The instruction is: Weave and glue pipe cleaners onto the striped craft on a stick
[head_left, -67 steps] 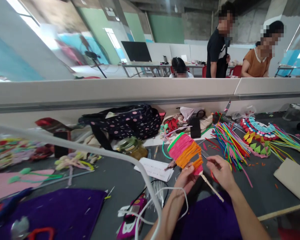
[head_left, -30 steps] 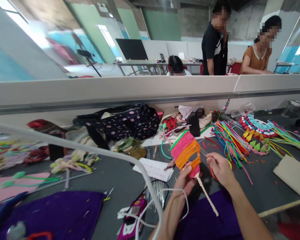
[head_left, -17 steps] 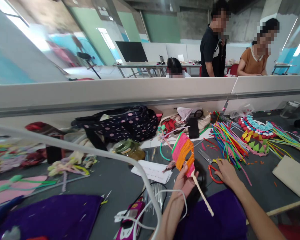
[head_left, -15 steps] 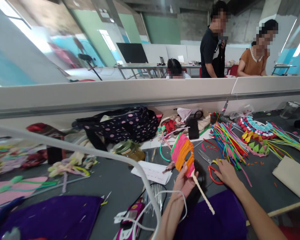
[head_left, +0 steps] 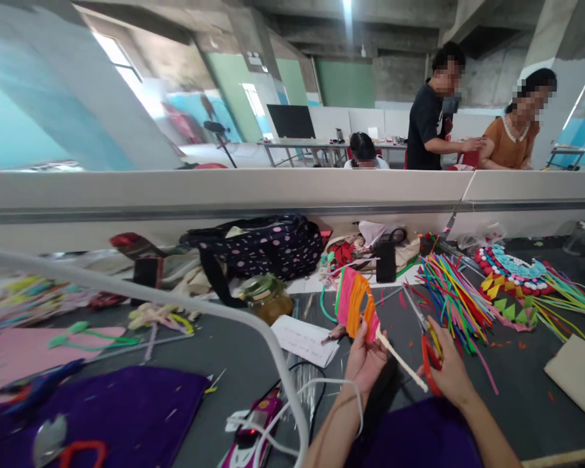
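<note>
My left hand (head_left: 366,356) grips a small fan-like piece (head_left: 353,300) wrapped in pink and orange pipe cleaners, with a green edge. Its cream twisted handle (head_left: 402,362) slants down to the right. In my right hand (head_left: 446,367) is a pair of scissors (head_left: 426,335) with red and yellow handles, blades pointing up and left, lifted off the table. The blades are apart from the piece. Just beyond the scissors lies a bundle of coloured pipe cleaners (head_left: 455,296). Purple cloth (head_left: 419,435) lies below my hands.
A white cable (head_left: 253,325) arches across the front left, near a magenta tool (head_left: 253,432). Behind stand a glass jar (head_left: 268,302) and a dotted bag (head_left: 268,250) against the low partition (head_left: 273,188). Folded paper (head_left: 307,341) and a black phone (head_left: 385,262) lie nearby. Several people are beyond the partition.
My right hand has picked the scissors up from the table and drawn them closer to the handle of the piece. The left hand still holds the piece. The camera view has shifted.
</note>
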`<action>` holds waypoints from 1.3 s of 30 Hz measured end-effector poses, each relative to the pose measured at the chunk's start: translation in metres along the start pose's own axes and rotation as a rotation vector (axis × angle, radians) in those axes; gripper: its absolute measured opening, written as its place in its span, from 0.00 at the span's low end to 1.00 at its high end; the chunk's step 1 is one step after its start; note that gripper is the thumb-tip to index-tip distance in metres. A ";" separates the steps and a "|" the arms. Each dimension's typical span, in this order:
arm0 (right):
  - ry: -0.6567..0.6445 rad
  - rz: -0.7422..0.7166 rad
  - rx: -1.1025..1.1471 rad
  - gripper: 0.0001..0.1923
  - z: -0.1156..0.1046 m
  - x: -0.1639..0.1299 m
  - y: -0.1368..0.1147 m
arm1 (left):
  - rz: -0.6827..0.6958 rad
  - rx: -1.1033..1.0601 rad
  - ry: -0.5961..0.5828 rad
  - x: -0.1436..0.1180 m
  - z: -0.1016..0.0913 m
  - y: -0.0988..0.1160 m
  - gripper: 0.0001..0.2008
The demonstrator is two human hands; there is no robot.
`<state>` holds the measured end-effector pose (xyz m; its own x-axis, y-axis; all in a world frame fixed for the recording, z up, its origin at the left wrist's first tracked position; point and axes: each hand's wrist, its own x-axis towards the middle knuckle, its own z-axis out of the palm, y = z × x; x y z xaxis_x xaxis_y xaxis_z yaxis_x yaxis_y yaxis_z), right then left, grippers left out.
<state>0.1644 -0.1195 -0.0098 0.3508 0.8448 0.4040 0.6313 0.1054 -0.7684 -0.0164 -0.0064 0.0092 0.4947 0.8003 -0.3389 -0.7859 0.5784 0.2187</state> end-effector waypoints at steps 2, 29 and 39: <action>-0.039 -0.016 0.005 0.41 0.001 0.002 -0.017 | -0.019 0.005 -0.009 0.002 0.002 -0.005 0.05; -0.133 -0.173 -0.032 0.38 0.016 0.016 -0.075 | 0.068 -0.019 0.017 -0.016 0.016 -0.006 0.13; -0.069 -0.286 -0.095 0.27 0.023 0.015 -0.066 | 0.082 0.041 0.040 -0.022 0.024 -0.005 0.15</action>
<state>0.1123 -0.1013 0.0355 0.1033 0.8220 0.5600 0.7603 0.2977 -0.5773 -0.0145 -0.0228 0.0380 0.4131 0.8389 -0.3543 -0.8070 0.5175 0.2845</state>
